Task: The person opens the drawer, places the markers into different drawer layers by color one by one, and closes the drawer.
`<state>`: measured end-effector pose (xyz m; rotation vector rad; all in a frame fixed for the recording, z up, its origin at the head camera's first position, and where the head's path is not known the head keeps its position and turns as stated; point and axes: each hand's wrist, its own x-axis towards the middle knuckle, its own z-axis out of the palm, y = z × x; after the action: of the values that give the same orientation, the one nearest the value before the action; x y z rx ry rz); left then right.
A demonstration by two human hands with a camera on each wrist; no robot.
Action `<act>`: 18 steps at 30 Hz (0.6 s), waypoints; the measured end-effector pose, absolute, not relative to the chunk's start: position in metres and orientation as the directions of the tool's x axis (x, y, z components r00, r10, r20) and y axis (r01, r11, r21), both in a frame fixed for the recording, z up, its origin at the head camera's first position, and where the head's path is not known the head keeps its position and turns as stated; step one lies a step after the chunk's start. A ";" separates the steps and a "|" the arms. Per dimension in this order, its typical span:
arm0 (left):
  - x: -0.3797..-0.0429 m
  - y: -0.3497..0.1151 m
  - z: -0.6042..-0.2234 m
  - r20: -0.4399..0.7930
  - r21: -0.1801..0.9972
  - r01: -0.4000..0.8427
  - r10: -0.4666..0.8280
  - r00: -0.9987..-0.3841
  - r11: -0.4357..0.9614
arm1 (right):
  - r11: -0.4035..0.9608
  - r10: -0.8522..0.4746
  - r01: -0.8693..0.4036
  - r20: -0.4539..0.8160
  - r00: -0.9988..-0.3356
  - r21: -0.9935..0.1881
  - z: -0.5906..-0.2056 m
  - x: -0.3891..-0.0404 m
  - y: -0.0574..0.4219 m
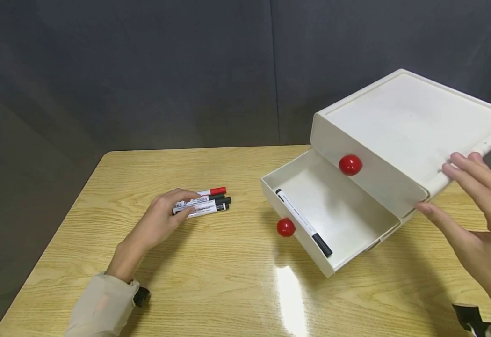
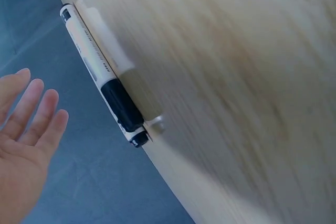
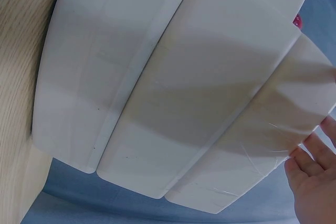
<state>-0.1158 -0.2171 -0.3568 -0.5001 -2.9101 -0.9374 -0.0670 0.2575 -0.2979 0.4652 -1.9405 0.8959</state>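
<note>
My left hand (image 1: pixel 167 210) is over a small group of whiteboard markers (image 1: pixel 205 209) on the table, thumb and fingers spread about them. One marker has a red cap (image 1: pixel 218 190); the others have black caps. In the left wrist view the fingers (image 2: pixel 31 114) are loosely extended, beside a black-capped marker (image 2: pixel 92 51). My right hand (image 1: pixel 487 220) rests on the near right edge of a white drawer unit (image 1: pixel 414 121), fingertips on top and thumb at the front corner. Its lower drawer (image 1: pixel 350 224) is pulled out, with one black-capped marker (image 1: pixel 300 217) lying inside.
Red round knobs sit on the upper drawer (image 1: pixel 350 164) and the lower drawer (image 1: pixel 285 227). The unit stands at an angle on the right of the wooden table (image 1: pixel 228 281). A dark curtain (image 1: pixel 186 70) hangs behind the table's far edge.
</note>
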 end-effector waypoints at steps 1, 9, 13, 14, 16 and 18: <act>-0.116 -0.218 -0.357 0.136 0.558 0.314 0.289 -0.948 0.768 | 0.663 0.036 -0.634 0.863 -0.504 -0.398 -0.298 -0.067 0.258; -0.117 -0.225 -0.361 0.126 0.548 0.301 0.279 -0.952 0.781 | 0.655 0.038 -0.645 0.870 -0.492 -0.394 -0.297 -0.068 0.257; -0.117 -0.229 -0.362 0.123 0.542 0.298 0.277 -0.953 0.786 | 0.652 0.043 -0.645 0.868 -0.494 -0.399 -0.296 -0.067 0.256; -0.117 -0.230 -0.363 0.121 0.540 0.298 0.277 -0.953 0.788 | 0.651 0.044 -0.645 0.868 -0.494 -0.401 -0.296 -0.067 0.256; -0.117 -0.232 -0.364 0.119 0.532 0.295 0.275 -0.954 0.794 | 0.650 0.046 -0.645 0.868 -0.494 -0.402 -0.295 -0.066 0.255; -0.116 -0.234 -0.365 0.116 0.527 0.291 0.272 -0.955 0.799 | 0.646 0.050 -0.649 0.870 -0.490 -0.403 -0.295 -0.066 0.254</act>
<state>-0.1161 -0.2339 -0.3648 -0.4610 -2.9468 -0.8713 -0.0661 0.2544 -0.2949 0.4724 -1.9087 0.9187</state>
